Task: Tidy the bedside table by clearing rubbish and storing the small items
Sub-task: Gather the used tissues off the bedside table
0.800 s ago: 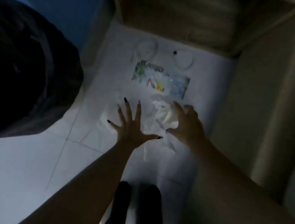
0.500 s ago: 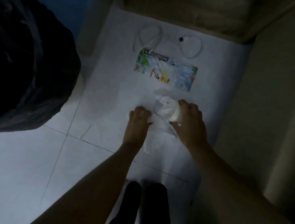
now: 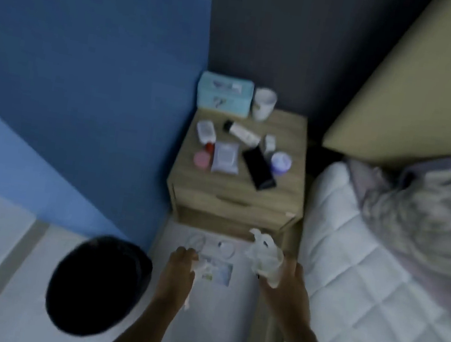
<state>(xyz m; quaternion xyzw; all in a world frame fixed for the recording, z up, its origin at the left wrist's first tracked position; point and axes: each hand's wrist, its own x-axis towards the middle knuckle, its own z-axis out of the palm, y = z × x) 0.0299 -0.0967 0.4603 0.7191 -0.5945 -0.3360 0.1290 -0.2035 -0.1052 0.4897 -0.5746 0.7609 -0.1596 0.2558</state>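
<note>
Dark bin bag [image 3: 98, 286] lying on the floor, left; left hand [image 3: 179, 267], now lifted off the tiles, curling round a tissue scrap [image 3: 201, 266]; right hand [image 3: 286, 283], likewise raised, clutching the crumpled tissue wad [image 3: 263, 254], so the floor rubbish is probably heading for bagging. Printed packet [image 3: 220, 271] and cord loops [image 3: 195, 240] are remaining on the floor between them; bedside table [image 3: 281, 199] beyond is carrying wipes [image 3: 225, 161], tube [image 3: 242, 133] and jars [image 3: 281, 164], with the bed [image 3: 375, 293] crowding the right

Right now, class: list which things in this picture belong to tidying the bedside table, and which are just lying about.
Part of the job: bedside table, crumpled white tissue in the right hand, tissue scrap in the left hand, colourful wrapper on the floor, black bin bag, wipes pack, purple jar, white tube.
Just there: white quilt, headboard, blue wall.
</note>
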